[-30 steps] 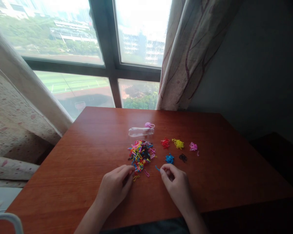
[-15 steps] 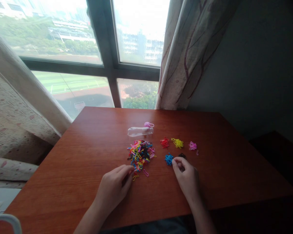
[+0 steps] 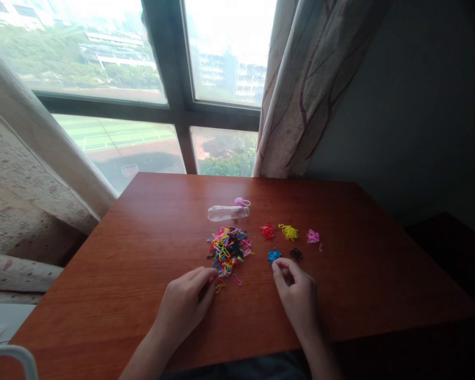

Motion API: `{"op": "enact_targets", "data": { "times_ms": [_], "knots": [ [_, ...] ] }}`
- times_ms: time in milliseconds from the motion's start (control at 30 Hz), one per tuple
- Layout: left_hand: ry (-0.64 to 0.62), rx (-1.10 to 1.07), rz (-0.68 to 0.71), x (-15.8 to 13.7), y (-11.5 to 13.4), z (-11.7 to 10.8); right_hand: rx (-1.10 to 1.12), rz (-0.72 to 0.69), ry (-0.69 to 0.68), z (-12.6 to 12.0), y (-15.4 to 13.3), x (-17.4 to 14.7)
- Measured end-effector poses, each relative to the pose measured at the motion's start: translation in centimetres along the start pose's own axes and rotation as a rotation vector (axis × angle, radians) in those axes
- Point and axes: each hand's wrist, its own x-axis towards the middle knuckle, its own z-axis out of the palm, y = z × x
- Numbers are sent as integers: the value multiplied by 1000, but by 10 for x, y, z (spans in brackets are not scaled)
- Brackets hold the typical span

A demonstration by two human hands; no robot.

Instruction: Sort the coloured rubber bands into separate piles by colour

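Note:
My left hand [image 3: 193, 296] is closed, thumb and fingertips together at the near left edge of a mixed heap of small plastic pin-shaped clips [image 3: 226, 250]. Whatever it pinches is hidden. My right hand [image 3: 296, 287] is also closed in a pinch, its fingertips at the near edge of a small pile of blue clips [image 3: 273, 255]; I cannot make out anything between them. Just past its knuckles lies a small pile of black clips [image 3: 296, 254]. A loose pink clip [image 3: 237, 280] and a yellow clip [image 3: 220, 288] lie near my left fingertips.
Behind the heap a clear bottle [image 3: 227, 213] lies on its side, with a pink cap [image 3: 241, 202] beside its mouth. Red clips [image 3: 267, 230], yellow clips [image 3: 288, 232] and pink clips [image 3: 313, 236] form separate piles on the brown table [image 3: 150, 227]. A window and curtains stand beyond.
My right hand has shifted left, from beside the black pile to the near edge of the blue one, uncovering the black clips. My left hand has stayed in place.

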Motion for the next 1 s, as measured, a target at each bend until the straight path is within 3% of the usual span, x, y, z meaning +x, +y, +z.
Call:
{"op": "enact_targets", "data": {
  "times_ms": [167,333,1000],
  "knots": [
    [-5,-1,-1,0,0,1,28,-101,-141,16,-14,-14],
    [-22,-1,-6,-1,-2,3,-96,-232,-259,26,-19,-23],
    [-21,5,-6,-1,-2,4,-181,-274,-320,30,-32,-23]
  ]
}}
